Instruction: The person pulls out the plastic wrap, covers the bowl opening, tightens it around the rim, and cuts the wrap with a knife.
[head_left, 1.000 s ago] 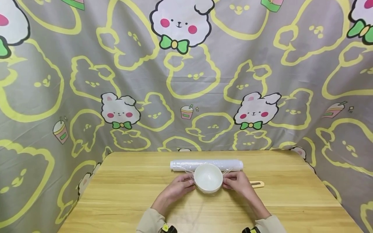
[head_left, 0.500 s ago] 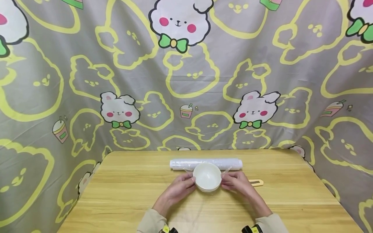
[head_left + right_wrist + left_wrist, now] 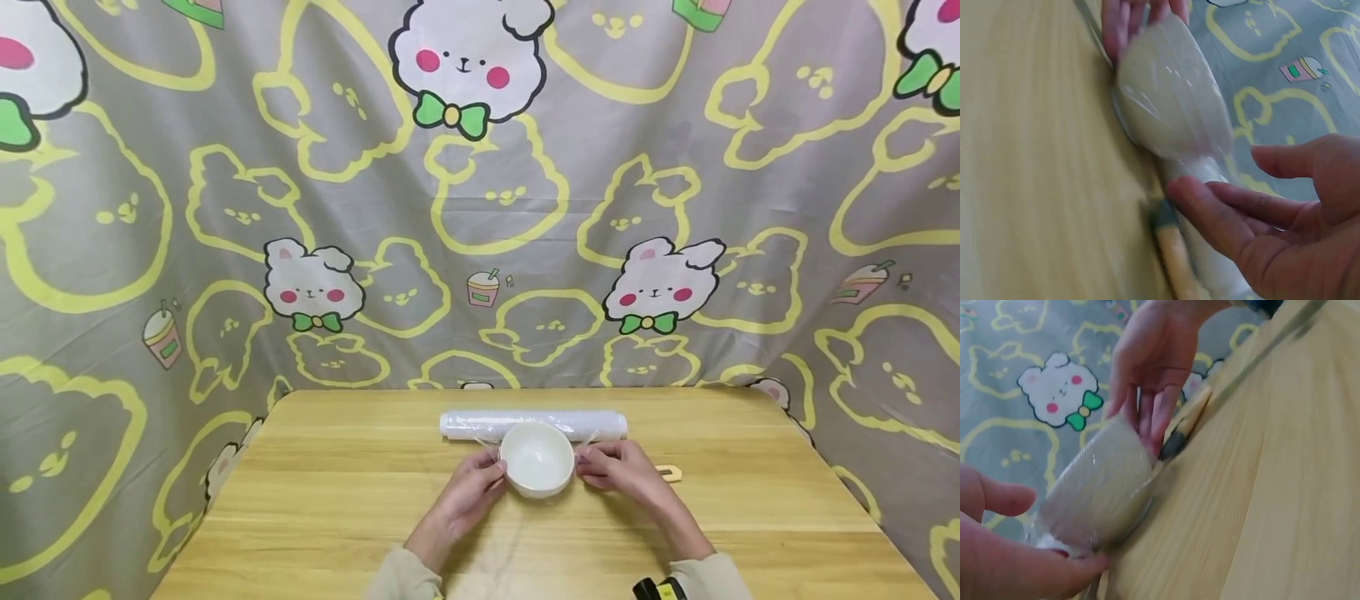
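A white bowl (image 3: pixel 538 460) stands near the middle of the table, with clear cling film (image 3: pixel 1094 487) wrapped over its outside. At its left side, my left hand (image 3: pixel 468 492) has the fingertips low by the wall and the thumb near the rim; the left wrist view shows that thumb apart from the bowl. My right hand (image 3: pixel 618 468) is at the right side. In the right wrist view its thumb stands well away from its fingers, which extend toward the bowl without curling round it. Loose film corners stick out on both sides. The far fingertips are partly hidden behind the bowl.
Behind the bowl lies a roll of cling film (image 3: pixel 459 425), partly covered by it. A yellow utility knife (image 3: pixel 671 474) with a dark part lies right of the bowl, partly behind my right hand. A patterned curtain (image 3: pixel 405 208) hangs beyond the wooden table (image 3: pixel 337 467).
Both hands and sleeves have shifted slightly right, and the right hand covers more of the knife. The bowl stays in nearly the same place.
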The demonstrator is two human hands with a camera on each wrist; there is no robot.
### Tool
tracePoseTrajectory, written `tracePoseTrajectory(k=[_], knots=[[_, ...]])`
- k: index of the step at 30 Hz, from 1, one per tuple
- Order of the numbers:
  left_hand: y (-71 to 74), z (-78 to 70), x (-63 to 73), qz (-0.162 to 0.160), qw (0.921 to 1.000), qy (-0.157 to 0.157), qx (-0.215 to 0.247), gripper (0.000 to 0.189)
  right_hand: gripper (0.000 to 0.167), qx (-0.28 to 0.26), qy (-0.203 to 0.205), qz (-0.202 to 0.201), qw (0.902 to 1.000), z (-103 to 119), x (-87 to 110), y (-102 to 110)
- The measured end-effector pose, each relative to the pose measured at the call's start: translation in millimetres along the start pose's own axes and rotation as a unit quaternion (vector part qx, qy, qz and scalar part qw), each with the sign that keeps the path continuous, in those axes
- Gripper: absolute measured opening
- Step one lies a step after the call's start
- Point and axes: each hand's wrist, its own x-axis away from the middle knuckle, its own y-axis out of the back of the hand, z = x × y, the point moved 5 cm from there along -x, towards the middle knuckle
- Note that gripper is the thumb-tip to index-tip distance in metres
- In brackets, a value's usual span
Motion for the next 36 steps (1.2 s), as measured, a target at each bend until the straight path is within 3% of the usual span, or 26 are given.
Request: tracePoseTrajectory(k=[3,5,8,12,17,20,28,36], knots=[[-5.3,0.0,6.0,-0.035,0.9994,-0.002,-0.010,0.036,0.034,0.039,0.017,-0.050,0.9978,5,2.8,18],[-11.5,0.4,9.9,-0.048,0.9988,-0.005,-0.011,0.043,0.031,0.080,0.041,-0.098,0.9911,11,3.5,29],[-22.4,3.3,13.4,-0.058,0.9983,-0.009,0.003,0.057,0.026,0.160,0.092,-0.160,0.9696,19,1.4,40],[-31.7,11.3,12.5,-0.073,0.9968,-0.018,0.026,0.065,0.020,0.237,0.168,-0.219,0.9314,20,-4.7,45],[-34.9,20.3,10.6,-0.076,0.9957,-0.015,0.051,0.069,0.023,0.335,0.233,-0.223,0.8852,13,-11.2,44],[-31.7,21.4,9.9,-0.083,0.9948,-0.013,0.058,0.069,0.026,0.393,0.241,-0.192,0.8665,9,-15.4,40],[-17.2,13.3,8.9,-0.083,0.9944,-0.020,0.061,0.063,0.019,0.442,0.217,-0.156,0.8563,15,-17.4,35],[-4.4,7.9,1.7,-0.091,0.9916,-0.043,0.081,0.055,0.010,0.448,0.166,-0.129,0.8688,25,-14.5,33]])
